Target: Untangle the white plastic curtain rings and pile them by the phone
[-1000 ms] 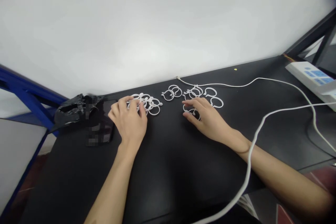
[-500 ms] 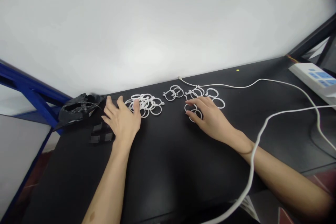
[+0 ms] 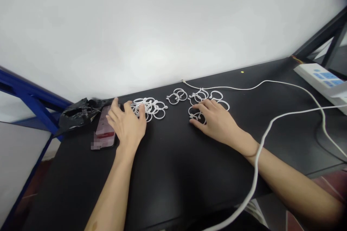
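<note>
On the black table (image 3: 173, 166) lie white plastic rings in three groups. A heap of rings (image 3: 151, 107) sits by my left hand (image 3: 126, 124), which rests flat with fingers spread, its thumb at the heap's left edge and its fingers reaching over a phone (image 3: 104, 130). A small cluster of rings (image 3: 177, 95) lies in the middle. My right hand (image 3: 214, 119) lies palm down with fingers extended over the right group of rings (image 3: 206, 97), fingertips touching two rings under it.
A crumpled black bag (image 3: 77, 113) lies at the table's far left corner. Two white cables (image 3: 271, 126) run across the right half, one over my right wrist. A white power strip (image 3: 322, 79) sits at far right. A white wall backs the table.
My left hand has slid left off the ring heap to the phone, whose screen now shows lit. My right hand stays on the right rings, fingers shifted slightly.
</note>
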`<action>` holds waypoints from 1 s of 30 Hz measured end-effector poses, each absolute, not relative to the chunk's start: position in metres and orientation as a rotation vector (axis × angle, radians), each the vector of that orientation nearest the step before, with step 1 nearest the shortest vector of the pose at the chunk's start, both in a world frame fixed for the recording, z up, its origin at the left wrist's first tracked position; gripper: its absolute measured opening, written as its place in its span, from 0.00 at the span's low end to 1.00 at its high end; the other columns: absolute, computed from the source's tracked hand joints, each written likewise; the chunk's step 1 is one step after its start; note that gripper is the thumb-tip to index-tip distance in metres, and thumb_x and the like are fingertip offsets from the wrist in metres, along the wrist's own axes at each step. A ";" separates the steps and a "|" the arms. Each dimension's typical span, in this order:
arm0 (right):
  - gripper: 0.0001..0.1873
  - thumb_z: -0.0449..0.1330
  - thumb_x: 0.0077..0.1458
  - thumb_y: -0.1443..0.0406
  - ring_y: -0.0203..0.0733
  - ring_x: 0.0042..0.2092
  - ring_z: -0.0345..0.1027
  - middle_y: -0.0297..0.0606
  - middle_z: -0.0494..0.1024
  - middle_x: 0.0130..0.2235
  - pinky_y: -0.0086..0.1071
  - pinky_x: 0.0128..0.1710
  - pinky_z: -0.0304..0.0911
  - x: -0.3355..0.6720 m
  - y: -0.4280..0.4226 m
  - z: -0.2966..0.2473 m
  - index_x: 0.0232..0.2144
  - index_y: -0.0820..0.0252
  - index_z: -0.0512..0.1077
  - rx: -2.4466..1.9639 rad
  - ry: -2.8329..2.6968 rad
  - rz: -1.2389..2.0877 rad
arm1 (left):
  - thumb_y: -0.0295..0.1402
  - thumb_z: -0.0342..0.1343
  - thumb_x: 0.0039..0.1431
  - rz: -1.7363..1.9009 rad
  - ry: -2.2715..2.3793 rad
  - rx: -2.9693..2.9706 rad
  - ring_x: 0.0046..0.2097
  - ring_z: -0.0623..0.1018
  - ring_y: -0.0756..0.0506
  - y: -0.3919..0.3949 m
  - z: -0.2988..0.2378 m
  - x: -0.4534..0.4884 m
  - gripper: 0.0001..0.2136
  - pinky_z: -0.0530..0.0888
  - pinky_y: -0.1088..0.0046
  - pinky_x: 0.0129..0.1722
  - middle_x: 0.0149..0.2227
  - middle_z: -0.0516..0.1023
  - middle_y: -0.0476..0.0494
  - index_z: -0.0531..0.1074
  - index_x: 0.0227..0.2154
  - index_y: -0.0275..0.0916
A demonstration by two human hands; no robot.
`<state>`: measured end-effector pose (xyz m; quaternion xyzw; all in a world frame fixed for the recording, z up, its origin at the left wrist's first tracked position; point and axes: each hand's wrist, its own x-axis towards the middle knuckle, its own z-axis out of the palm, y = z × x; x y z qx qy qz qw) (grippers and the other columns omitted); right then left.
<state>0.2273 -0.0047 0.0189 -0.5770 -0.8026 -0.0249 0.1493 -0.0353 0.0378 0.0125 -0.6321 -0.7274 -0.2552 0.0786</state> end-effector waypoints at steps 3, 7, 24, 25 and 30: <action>0.25 0.62 0.55 0.53 0.52 0.46 0.67 0.47 0.72 0.48 0.46 0.48 0.67 0.227 -0.006 0.020 0.50 0.61 0.71 -1.647 -2.341 -0.019 | 0.42 0.50 0.65 -0.864 -1.986 -2.047 0.61 0.61 0.28 0.036 0.012 -0.031 0.19 0.61 0.45 0.59 0.61 0.60 0.26 0.71 0.49 0.33; 0.19 0.61 0.57 0.57 0.51 0.47 0.67 0.46 0.71 0.49 0.46 0.48 0.67 0.227 -0.006 0.020 0.48 0.61 0.71 -1.590 -2.380 0.034 | 0.37 0.53 0.64 -1.002 -1.690 -2.279 0.58 0.64 0.33 0.033 0.008 -0.021 0.12 0.66 0.52 0.57 0.56 0.68 0.33 0.73 0.45 0.37; 0.09 0.57 0.61 0.66 0.48 0.48 0.67 0.46 0.72 0.48 0.45 0.49 0.68 0.220 -0.008 0.020 0.44 0.61 0.71 -1.224 -2.358 0.252 | 0.29 0.53 0.65 -0.703 -1.191 -2.814 0.56 0.66 0.36 0.010 0.003 0.011 0.08 0.70 0.52 0.57 0.52 0.74 0.39 0.78 0.40 0.38; 0.09 0.57 0.61 0.66 0.48 0.48 0.67 0.47 0.72 0.47 0.45 0.49 0.68 0.220 -0.007 0.019 0.44 0.62 0.71 -1.225 -2.362 0.259 | 0.29 0.53 0.65 -0.702 -1.188 -2.820 0.56 0.67 0.36 0.010 0.002 0.011 0.08 0.71 0.53 0.57 0.51 0.75 0.39 0.78 0.38 0.38; 0.08 0.57 0.61 0.67 0.47 0.48 0.67 0.47 0.72 0.47 0.44 0.49 0.68 0.219 -0.007 0.020 0.43 0.62 0.71 -1.230 -2.349 0.278 | 0.30 0.54 0.65 -0.724 -1.191 -2.860 0.54 0.68 0.38 0.010 0.000 0.012 0.06 0.70 0.54 0.57 0.50 0.75 0.40 0.77 0.39 0.37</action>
